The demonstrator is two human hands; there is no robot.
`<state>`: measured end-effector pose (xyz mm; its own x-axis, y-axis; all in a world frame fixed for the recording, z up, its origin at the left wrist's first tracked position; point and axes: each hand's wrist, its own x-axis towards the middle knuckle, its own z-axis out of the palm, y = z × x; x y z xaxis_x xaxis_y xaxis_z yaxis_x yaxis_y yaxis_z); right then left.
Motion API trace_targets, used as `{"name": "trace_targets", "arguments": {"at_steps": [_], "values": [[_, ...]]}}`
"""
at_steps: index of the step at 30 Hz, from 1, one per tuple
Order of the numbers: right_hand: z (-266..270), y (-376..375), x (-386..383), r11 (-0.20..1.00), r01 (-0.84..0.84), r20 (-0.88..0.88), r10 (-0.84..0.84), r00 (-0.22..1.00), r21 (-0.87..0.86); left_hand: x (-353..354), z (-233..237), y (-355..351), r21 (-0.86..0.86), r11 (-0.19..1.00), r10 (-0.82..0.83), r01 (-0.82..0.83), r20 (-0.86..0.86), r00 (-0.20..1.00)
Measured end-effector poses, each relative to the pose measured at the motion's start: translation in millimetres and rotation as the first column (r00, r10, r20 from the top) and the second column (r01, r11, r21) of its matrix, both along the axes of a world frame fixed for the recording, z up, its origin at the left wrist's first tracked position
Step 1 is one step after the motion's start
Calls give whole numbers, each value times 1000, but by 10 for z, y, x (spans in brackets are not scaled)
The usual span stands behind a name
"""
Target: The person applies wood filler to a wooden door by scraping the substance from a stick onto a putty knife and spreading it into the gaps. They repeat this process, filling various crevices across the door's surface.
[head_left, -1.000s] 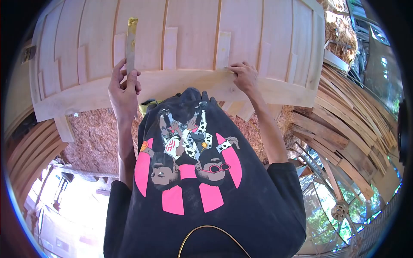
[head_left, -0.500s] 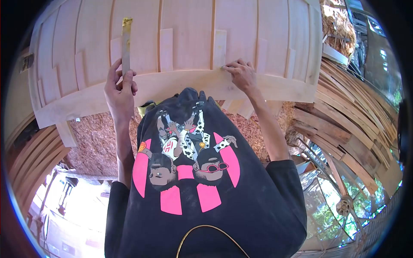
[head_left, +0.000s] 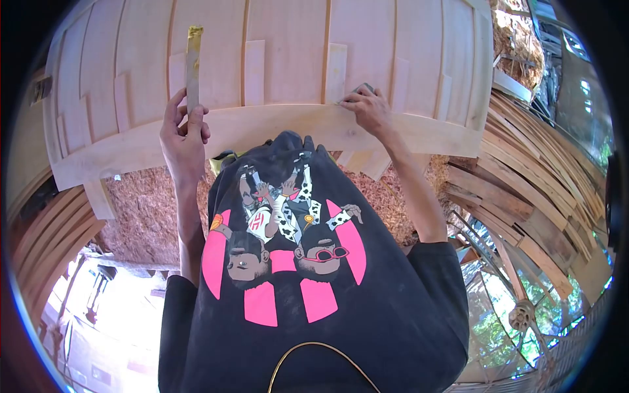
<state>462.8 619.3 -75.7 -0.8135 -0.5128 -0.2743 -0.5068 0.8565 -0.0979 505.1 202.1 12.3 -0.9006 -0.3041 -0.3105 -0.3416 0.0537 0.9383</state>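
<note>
My left hand (head_left: 184, 136) is closed around a narrow, flat grey strip (head_left: 193, 72) with a yellowish, worn top end. It holds the strip upright in front of the wooden panel (head_left: 288, 59). My right hand (head_left: 370, 111) is closed on a small grey-green piece of sandpaper (head_left: 364, 86), mostly covered by the fingers. Its fingertips are at the upper edge of the pale curved rail (head_left: 282, 121), by the foot of a short upright wooden slat (head_left: 336, 69). Several similar slats and vertical grooves run across the panel.
Long wooden boards (head_left: 534, 177) are stacked at the right, and more curved planks (head_left: 56, 242) lie at the left. Wood shavings (head_left: 147, 209) cover the ground below the panel. A spoked metal wheel hub (head_left: 522, 316) stands at the lower right.
My right hand has tilted slightly, and the edge of the sandpaper now shows above its fingers. My left hand keeps the strip in nearly the same place.
</note>
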Motion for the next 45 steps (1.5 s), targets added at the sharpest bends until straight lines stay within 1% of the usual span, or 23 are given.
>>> {"name": "trace_targets", "arguments": {"at_steps": [1, 2, 4, 5, 7, 8, 10, 11, 13, 14, 16, 20, 22, 23, 25, 28, 30, 33, 35, 38, 43, 44, 45], "values": [[10, 3, -23, 1000, 4, 35, -5, 999, 24, -2, -1, -6, 6, 1000, -5, 5, -4, 1000], [4, -17, -41, 1000, 8, 31, -9, 999, 24, -11, 6, -9, 6, 1000, -10, 10, -9, 1000], [-8, -53, -67, 998, 46, 31, -45, 998, -35, -18, 24, 5, -4, 1000, -9, 9, 10, 1000], [-8, -50, -58, 998, 45, 30, -44, 999, -34, -20, 24, 18, -3, 1000, -8, 8, 10, 1000], [19, -95, -18, 1000, -3, 36, 2, 999, 27, -16, 21, 24, -20, 1000, -8, 8, 4, 1000], [57, -121, -26, 1000, -4, 35, 3, 999, 27, -18, 15, 20, -20, 1000, -7, 7, 3, 1000], [154, -157, -37, 986, 137, 148, -150, 978, 93, -27, 5, 26, -17, 1000, -17, 17, 2, 1000], [128, -158, 2, 986, 139, 146, -152, 978, 94, -36, 3, 33, -16, 1000, -19, 19, 0, 1000], [45, -192, 137, 951, 287, 134, -271, 953, -116, -33, 2, 40, -16, 1000, -20, 20, 0, 1000], [34, -226, 218, 950, 290, 137, -274, 952, -113, -28, -2, 42, -13, 1000, -23, 23, 4, 1000], [10, -319, 352, 930, 352, 72, -346, 936, -107, -33, -15, 39, 2, 1000, -28, 28, 0, 1000], [-78, -386, 523, 923, 364, 27, -364, 931, -124, -51, -33, 54, 9, 998, -55, 55, 1, 998], [-80, -404, 587, 939, 317, -33, -324, 946, -132, -56, -28, 63, 3, 998, -59, 59, -2, 998], [-80, -364, 547, 939, 319, -33, -326, 945, -131, -58, -26, 70, 4, 998, -61, 61, -1, 998], [-38, -293, 353, 917, 385, 118, -373, 920, -102, -75, -17, 80, 12, 998, -60, 60, 10, 998], [78, -326, 197, 904, 419, 97, -411, 907, -88, -103, 8, 85, 13, 997, -79, 79, -3, 997], [-5, -352, 228, 907, 417, 99, -410, 907, -63, -100, -7, 82, 9, 997, -70, 70, -7, 998], [-93, -392, 282, 925, 379, 105, -374, 921, -30, -73, -2, 61, -4, 999, -40, 40, -1, 999], [-53, -427, 257, 936, 352, 108, -348, 931, -20, -41, -6, 41, -9, 1000, -29, 29, 8, 1000], [30, -373, 133, 915, 402, 158, -400, 903, 23, -48, -18, 42, -15, 999, -34, 34, 5, 999], [-46, -426, 314, 901, 419, 60, -414, 908, -111, -39, -23, 41, -10, 1000, -24, 24, 1, 1000], [-72, -434, 389, 902, 417, 62, -412, 909, -110, -38, -22, 44, -10, 1000, -22, 22, 3, 1000], [-97, -442, 470, 922, 364, -7, -368, 930, -130, -40, -16, 45, -2, 1000, -21, 21, 1, 1000]]}}
